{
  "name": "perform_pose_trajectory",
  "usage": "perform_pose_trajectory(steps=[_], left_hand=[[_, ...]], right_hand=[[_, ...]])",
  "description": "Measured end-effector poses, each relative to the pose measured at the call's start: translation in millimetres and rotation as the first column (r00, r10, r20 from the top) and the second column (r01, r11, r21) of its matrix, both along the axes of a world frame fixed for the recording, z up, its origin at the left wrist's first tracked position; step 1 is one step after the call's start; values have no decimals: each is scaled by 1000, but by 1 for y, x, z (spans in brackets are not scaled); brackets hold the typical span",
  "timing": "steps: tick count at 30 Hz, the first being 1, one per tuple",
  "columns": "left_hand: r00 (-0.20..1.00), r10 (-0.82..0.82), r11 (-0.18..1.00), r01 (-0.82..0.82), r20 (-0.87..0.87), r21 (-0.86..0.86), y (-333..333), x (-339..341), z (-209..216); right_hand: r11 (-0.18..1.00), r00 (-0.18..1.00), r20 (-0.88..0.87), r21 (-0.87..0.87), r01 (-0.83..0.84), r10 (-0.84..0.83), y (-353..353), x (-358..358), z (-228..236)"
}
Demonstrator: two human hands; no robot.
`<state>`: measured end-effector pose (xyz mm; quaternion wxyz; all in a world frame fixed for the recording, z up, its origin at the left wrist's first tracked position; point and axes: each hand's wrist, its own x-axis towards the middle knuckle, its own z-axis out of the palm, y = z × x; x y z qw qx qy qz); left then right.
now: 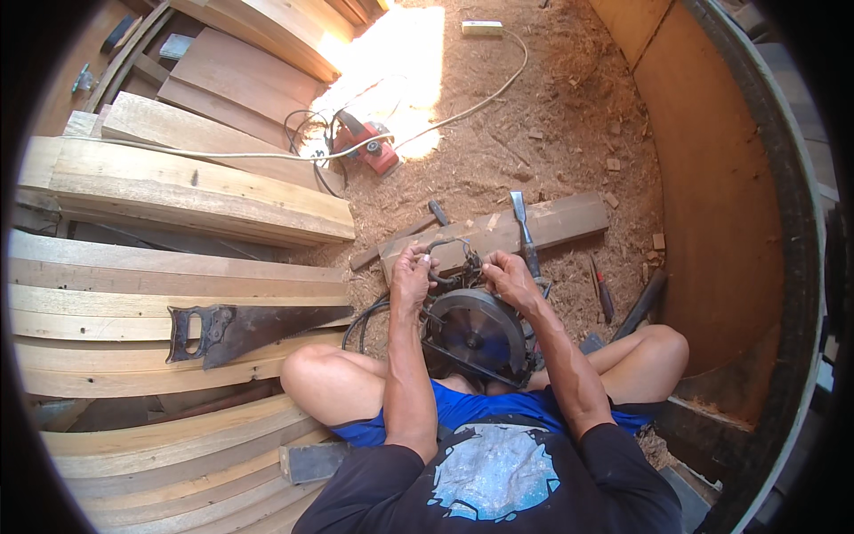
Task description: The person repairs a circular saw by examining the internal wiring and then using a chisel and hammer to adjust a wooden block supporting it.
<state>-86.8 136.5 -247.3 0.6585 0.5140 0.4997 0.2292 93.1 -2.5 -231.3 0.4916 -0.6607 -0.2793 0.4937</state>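
Note:
A circular saw (473, 331) rests between my crossed legs, its round toothed blade facing up. Beyond the blade, loose thin wires (471, 256) stick up near the saw's handle end. My left hand (411, 274) pinches a black power cord (442, 244), which curves over toward those wires. On the other side my right hand (511, 279) has its fingertips closed beside the wires; what sits in them is too small to make out. A chisel (522, 227) lies just past the right hand, across a wooden plank (569, 222).
Stacked timber (196, 187) fills the left side, with a hand saw (240, 331) lying on it. A red power tool (369, 151) and a white power strip (482, 28) sit on the sawdust floor. At right are a screwdriver (602, 294) and a curved wooden panel (721, 196).

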Motion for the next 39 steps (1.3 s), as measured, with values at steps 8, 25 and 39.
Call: perform_pose_trajectory(steps=[8, 25, 39], left_hand=[[993, -51, 988, 66, -107, 142, 2, 11, -5], [998, -62, 998, 62, -15, 2, 2, 35, -18], [984, 177, 980, -178, 18, 94, 16, 25, -52]], right_hand=[[999, 999, 46, -41, 20, -18, -2, 5, -9], [680, 477, 877, -382, 626, 54, -155, 197, -203], [279, 692, 719, -680, 678, 72, -134, 141, -95]])
